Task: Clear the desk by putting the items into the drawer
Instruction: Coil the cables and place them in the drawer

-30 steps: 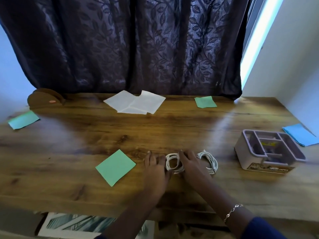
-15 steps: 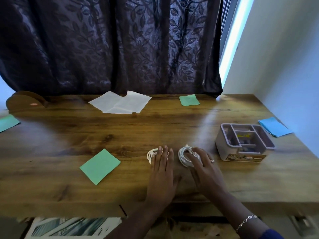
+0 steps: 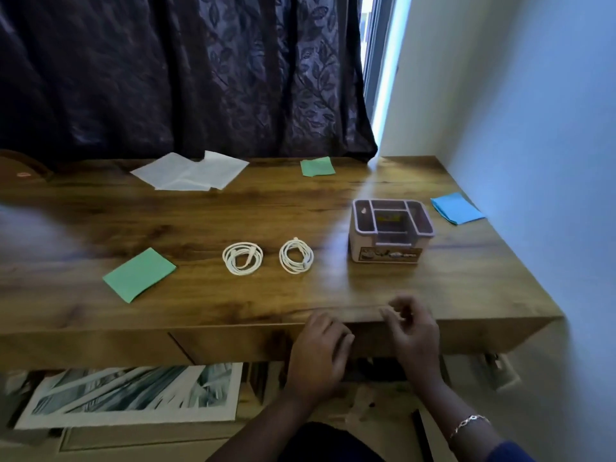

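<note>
The wooden tabletop (image 3: 333,295) carries everything, and the drawer (image 3: 240,345) under its front edge is closed. White papers (image 3: 190,171) lie at the back. The left hand (image 3: 316,355) and right hand (image 3: 413,331) hang before the drawer front, fingers loosely curled, holding nothing. A divided box (image 3: 388,251) stands on the right. A green sheet (image 3: 139,274) lies left of two white cable coils, the left coil (image 3: 242,258) and the right coil (image 3: 296,256), which lie just apart.

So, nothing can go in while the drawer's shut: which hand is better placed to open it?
Probably left: the left hand lies against the drawer front, while the right hand sits higher, loosely curled at the edge of the desk.
</note>
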